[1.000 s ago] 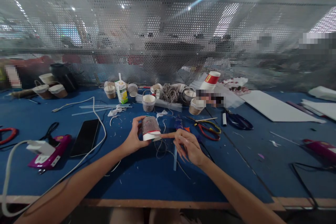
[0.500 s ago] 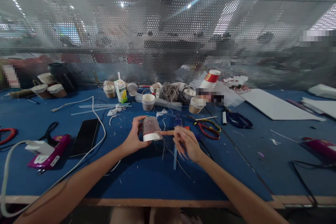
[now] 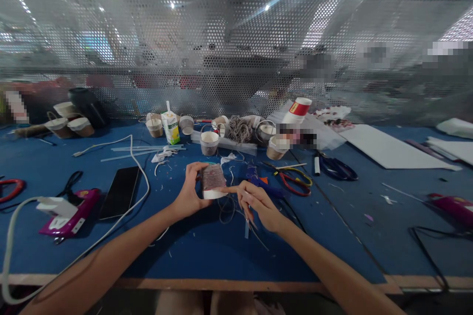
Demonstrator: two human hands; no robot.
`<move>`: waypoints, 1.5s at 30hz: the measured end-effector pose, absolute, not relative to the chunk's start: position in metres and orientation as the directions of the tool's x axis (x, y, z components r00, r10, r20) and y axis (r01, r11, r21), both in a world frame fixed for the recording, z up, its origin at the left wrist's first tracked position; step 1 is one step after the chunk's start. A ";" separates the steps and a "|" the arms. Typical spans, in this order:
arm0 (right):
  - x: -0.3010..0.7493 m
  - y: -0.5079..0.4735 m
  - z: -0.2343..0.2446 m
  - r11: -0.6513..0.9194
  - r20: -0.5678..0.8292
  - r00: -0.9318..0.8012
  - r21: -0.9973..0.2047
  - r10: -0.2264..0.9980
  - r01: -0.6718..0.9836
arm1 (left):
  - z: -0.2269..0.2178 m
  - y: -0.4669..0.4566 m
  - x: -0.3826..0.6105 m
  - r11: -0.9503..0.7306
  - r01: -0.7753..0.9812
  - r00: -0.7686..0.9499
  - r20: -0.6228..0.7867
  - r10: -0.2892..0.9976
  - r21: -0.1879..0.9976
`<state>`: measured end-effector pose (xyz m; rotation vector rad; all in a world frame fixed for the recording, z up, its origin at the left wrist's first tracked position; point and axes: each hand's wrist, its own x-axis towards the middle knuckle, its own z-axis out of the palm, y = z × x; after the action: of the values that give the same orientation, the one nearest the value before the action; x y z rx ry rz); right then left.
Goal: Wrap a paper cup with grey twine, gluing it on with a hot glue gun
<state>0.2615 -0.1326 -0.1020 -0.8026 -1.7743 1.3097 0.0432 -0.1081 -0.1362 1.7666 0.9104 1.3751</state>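
A white paper cup [image 3: 213, 194] is gripped in my left hand [image 3: 189, 194], tilted, with its open end out of sight. Grey-brown cord [image 3: 213, 177] is wound around most of its side, leaving a white band bare at the lower end. My right hand [image 3: 259, 204] reaches in from the right, its index fingertip on the cup where the winding meets the white band. The other fingers are curled, and a thin strand of cord appears to pass among them. Loose cord [image 3: 226, 219] loops below the cup. Just behind my right hand lies a blue glue gun [image 3: 269, 188].
Small cord-wrapped cups [image 3: 209, 143] and a cord bundle [image 3: 240, 129] stand along the back beside a drink carton [image 3: 170, 128]. Scissors [image 3: 295, 179] lie right. On the left are a phone [image 3: 120, 193], a purple power strip [image 3: 70, 214] and a white cable [image 3: 148, 184]. A perforated metal screen [image 3: 236, 59] rises behind.
My right hand has moved slightly left, and its index fingertip now overlaps the cup. The cup has turned a little in my left hand. Loose cord below has shifted into a loop.
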 end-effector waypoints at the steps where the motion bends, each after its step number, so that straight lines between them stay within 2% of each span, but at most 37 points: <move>1: 0.262 -0.132 -0.102 0.275 0.221 -0.506 -0.961 0.834 0.034 | -0.136 -0.108 0.043 -0.485 0.082 0.187 0.465 0.865 0.871; 7: 0.264 -0.132 -0.097 0.297 0.237 -0.479 -0.953 0.846 0.053 | -0.138 -0.107 0.043 -0.359 -0.063 0.260 0.362 0.895 0.931; 14: 0.266 -0.134 -0.097 0.384 0.303 -0.472 -0.920 0.828 0.082 | -0.143 -0.100 0.041 -0.449 -0.052 0.188 0.451 0.873 0.892; 23: 0.267 -0.135 -0.090 0.520 0.448 -0.349 -0.841 0.823 0.149 | -0.144 -0.096 0.040 -0.423 -0.107 0.177 0.436 0.882 0.900; 28: 0.267 -0.135 -0.088 0.485 0.444 -0.296 -0.871 0.846 0.077 | -0.145 -0.096 0.039 -0.392 -0.117 0.177 0.408 0.896 0.912; 33: 0.268 -0.135 -0.094 0.371 0.341 -0.376 -0.929 0.861 0.005 | -0.143 -0.097 0.041 -0.380 -0.171 0.244 0.412 0.878 0.909; 36: 0.267 -0.134 -0.095 0.365 0.345 -0.382 -0.931 0.857 -0.021 | -0.141 -0.099 0.041 -0.349 -0.202 0.270 0.395 0.878 0.915; 45: 0.268 -0.131 -0.093 0.467 0.469 -0.089 -0.883 0.879 -0.043 | -0.141 -0.098 0.042 -0.300 -0.242 0.278 0.362 0.890 0.923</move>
<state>0.2678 -0.1313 -0.0932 -0.7797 -1.4557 0.9166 0.0417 -0.0981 -0.1413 1.4372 0.6440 1.2841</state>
